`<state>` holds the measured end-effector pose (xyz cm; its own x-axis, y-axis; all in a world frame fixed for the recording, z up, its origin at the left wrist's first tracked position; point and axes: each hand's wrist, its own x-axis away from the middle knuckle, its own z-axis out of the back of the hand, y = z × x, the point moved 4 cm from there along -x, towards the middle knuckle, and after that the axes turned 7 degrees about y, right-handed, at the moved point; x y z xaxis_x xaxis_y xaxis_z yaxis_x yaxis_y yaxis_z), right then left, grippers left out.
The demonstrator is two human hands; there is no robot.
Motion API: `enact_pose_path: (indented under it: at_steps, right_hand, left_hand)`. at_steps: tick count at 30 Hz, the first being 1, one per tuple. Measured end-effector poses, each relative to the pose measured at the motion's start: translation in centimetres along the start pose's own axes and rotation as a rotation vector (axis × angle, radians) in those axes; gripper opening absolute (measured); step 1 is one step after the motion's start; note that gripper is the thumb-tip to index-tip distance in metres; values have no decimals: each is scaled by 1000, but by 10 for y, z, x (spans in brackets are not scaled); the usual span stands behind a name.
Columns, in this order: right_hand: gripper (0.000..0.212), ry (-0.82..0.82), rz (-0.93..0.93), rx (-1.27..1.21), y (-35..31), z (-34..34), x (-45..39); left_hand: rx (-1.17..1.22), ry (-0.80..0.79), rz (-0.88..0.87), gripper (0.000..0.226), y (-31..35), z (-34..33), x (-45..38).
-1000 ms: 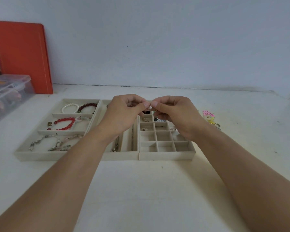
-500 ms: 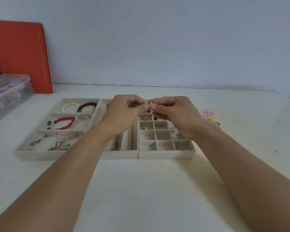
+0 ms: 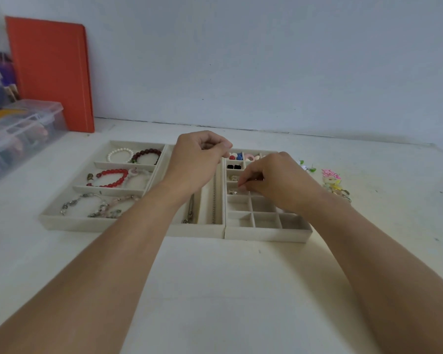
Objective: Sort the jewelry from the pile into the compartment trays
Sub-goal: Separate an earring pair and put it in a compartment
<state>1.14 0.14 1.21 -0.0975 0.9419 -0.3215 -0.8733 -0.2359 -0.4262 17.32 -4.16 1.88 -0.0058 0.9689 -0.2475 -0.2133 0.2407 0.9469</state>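
A: Over the small-cell tray [image 3: 266, 232] mid-desk: right hand [image 3: 279, 180], fingertips pinched together low in a cell; item too small to identify.
B: Left hand [image 3: 197, 159]?
A: Curled, raised above trays; contents unclear. Remaining jewelry pile [image 3: 333, 182] toward desk's right edge.

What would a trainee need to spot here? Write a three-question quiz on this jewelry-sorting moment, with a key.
1. True or false: the white pearl bracelet and the dark red bead bracelet lie in the same compartment of the bracelet tray.
2. Multiple choice: the right hand is lowered over which tray? A) the bracelet tray B) the long-slot chain tray C) the small-grid tray
3. Fill in: the unsorted pile lies on the table to the ____ of the small-grid tray.

Key: 1 true. 2 C. 3 right.
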Motion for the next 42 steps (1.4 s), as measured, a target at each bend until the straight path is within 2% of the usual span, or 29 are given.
enact_pose_path:
  at_steps: [8, 18, 27, 33, 42]
  right_hand:
    - [13, -29, 45, 178, -8, -12, -3]
    - [10, -9, -13, 126, -9, -15, -3]
    - [26, 45, -22, 205, -6, -3, -4]
    - [35, -12, -38, 236, 0, -2, -2]
    - [36, -122, -31, 369, -9, -4, 5]
  left_hand:
    - [21, 5, -1, 11, -1, -1, -2]
    - [26, -5, 1, 9, -1, 0, -3]
    - [25, -3, 24, 8, -3, 1, -5]
    - [13, 1, 29, 8, -7, 0, -4]
    - [5, 1, 26, 8, -9, 0, -6]
